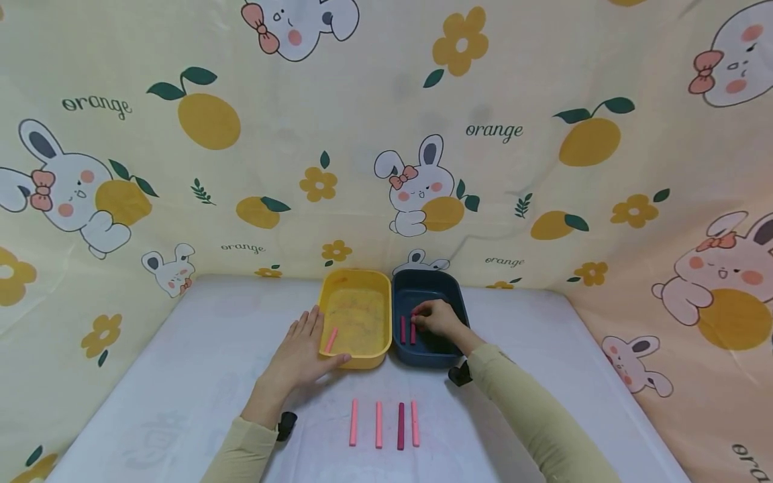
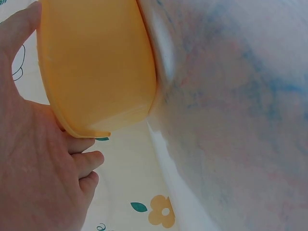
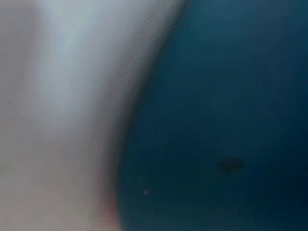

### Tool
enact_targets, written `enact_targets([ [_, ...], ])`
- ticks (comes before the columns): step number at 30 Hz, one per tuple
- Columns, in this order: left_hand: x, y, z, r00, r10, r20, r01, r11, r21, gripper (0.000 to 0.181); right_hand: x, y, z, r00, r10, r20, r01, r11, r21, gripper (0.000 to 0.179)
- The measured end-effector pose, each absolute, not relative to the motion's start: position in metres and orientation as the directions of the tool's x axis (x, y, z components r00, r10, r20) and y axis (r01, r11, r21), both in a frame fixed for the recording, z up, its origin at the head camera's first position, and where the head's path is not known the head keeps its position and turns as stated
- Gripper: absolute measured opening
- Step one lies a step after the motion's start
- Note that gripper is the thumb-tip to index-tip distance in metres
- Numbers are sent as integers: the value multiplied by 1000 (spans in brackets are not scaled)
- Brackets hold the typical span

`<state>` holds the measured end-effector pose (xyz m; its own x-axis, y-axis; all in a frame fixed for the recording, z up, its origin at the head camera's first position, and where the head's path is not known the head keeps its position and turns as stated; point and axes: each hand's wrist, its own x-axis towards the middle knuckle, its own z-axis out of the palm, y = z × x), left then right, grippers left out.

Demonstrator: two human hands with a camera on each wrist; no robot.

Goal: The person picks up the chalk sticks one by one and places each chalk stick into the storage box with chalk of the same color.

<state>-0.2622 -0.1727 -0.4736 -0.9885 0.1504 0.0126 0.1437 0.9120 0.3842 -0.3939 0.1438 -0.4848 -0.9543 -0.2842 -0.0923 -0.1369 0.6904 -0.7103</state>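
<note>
In the head view my right hand reaches into the dark blue box, pinching the upper end of a dark red chalk-like stick. Another dark red stick lies beside it, to the left. My left hand rests against the near left corner of the yellow box, fingers extended along its side and thumb along the front. One light pink stick lies inside that box. In the left wrist view, the hand touches the yellow box's rim. Only the blue box's wall fills the right wrist view, blurred.
Nearer on the white table lies a row of several sticks: light pink ones and a dark red one. The two boxes stand side by side near the back edge. Behind them hangs a printed cloth.
</note>
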Motion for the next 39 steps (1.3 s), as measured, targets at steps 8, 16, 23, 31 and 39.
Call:
enact_targets([
  [8, -261, -174, -475, -987, 159, 19, 154, 912, 381, 122, -393, 140, -486, -951, -291, -101, -149, 721, -677, 18],
  [16, -260, -173, -474, -985, 168, 28, 165, 907, 387, 122, -393, 141, -490, -948, -302, -102, -171, 752, -636, 18],
  [23, -260, -173, -473, -985, 170, 29, 168, 906, 388, 120, -395, 143, -491, -947, -306, -97, -176, 748, -640, 19],
  [31, -259, -173, -473, -985, 172, 22, 166, 901, 401, 118, -392, 143, -489, -950, -296, -100, -157, 728, -668, 23],
  [39, -259, -172, -471, -986, 164, 12, 155, 903, 400, 119, -382, 144, -482, -958, -284, -40, -173, 685, -708, 26],
])
